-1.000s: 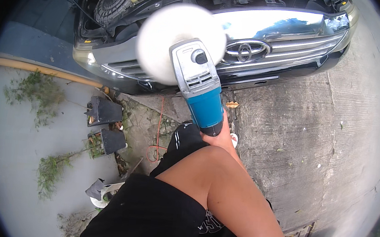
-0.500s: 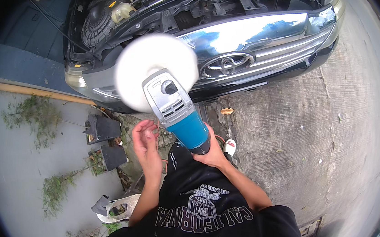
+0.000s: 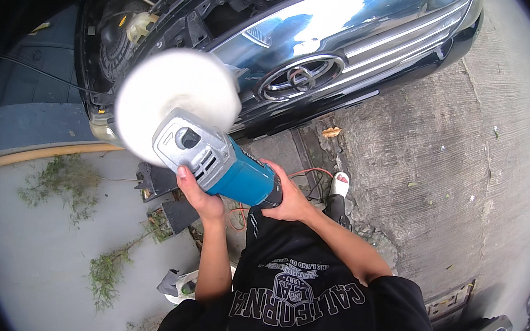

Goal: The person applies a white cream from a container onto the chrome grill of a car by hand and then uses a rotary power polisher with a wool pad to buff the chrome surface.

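I hold a teal and silver power polisher (image 3: 241, 179) with a round white pad (image 3: 164, 89), blurred. My left hand (image 3: 201, 198) grips the side of its metal front housing, fingers hidden beneath. My right hand (image 3: 281, 199) is closed round the black rear end of the body. The pad is in front of the car's front end, over part of its chrome grille (image 3: 391, 44); I cannot tell whether it touches.
The open engine bay (image 3: 141, 26) is at the top. Dark planters (image 3: 177, 214) with plants and a yellow pipe (image 3: 36, 153) lie left. An orange cord (image 3: 303, 171) crosses the cracked concrete (image 3: 417, 174) near my sandalled foot (image 3: 340, 184).
The polisher has swung left and tilted over. My left hand, earlier off the tool with curled fingers, has moved up onto its housing. My right hand has stayed on the rear end.
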`<state>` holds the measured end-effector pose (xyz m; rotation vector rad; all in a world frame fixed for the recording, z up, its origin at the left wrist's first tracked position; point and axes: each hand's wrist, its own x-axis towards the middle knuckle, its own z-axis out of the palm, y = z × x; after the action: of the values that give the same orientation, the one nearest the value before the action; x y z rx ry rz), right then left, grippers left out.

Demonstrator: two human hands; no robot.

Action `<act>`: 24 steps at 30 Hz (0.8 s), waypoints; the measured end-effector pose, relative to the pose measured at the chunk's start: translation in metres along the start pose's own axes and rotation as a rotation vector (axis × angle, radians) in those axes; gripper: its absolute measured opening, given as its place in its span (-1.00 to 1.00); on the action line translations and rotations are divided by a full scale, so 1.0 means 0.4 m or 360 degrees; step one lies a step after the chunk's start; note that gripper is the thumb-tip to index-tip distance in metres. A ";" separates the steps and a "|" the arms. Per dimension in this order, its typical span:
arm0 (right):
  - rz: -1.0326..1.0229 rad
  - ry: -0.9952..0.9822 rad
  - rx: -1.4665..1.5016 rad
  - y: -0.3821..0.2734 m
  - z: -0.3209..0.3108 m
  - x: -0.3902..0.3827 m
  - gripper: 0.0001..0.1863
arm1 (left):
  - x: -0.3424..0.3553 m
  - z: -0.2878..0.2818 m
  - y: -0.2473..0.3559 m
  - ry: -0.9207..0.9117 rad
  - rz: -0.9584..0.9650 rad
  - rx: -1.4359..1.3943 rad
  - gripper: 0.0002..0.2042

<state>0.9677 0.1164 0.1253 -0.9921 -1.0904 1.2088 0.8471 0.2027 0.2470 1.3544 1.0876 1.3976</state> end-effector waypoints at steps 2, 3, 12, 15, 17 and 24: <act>0.0000 0.0055 0.0074 0.003 -0.016 0.008 0.07 | 0.009 0.057 0.016 0.0007 0.0087 0.0152 -0.48; -0.0047 0.0106 0.0090 0.004 -0.021 0.012 0.07 | 0.015 0.078 0.025 -0.0068 0.0151 0.0248 -0.48; -0.0161 0.0374 0.0372 0.014 -0.070 0.053 0.11 | 0.047 0.248 0.079 -0.0376 0.0368 0.0487 -0.53; -0.0161 0.0393 0.0399 0.017 -0.074 0.061 0.10 | 0.057 0.245 0.077 -0.0413 0.0362 0.0526 -0.51; -0.0175 0.0345 0.0382 0.024 -0.065 0.062 0.10 | 0.058 0.226 0.067 -0.0370 0.0323 0.0469 -0.49; -0.0130 0.0108 0.0188 0.062 -0.019 0.058 0.06 | 0.033 0.044 0.004 -0.0180 0.0120 0.0277 -0.47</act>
<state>0.9707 0.1419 0.1021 -0.8837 -0.9860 1.1519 0.8645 0.2153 0.2519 1.5945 1.1130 1.2868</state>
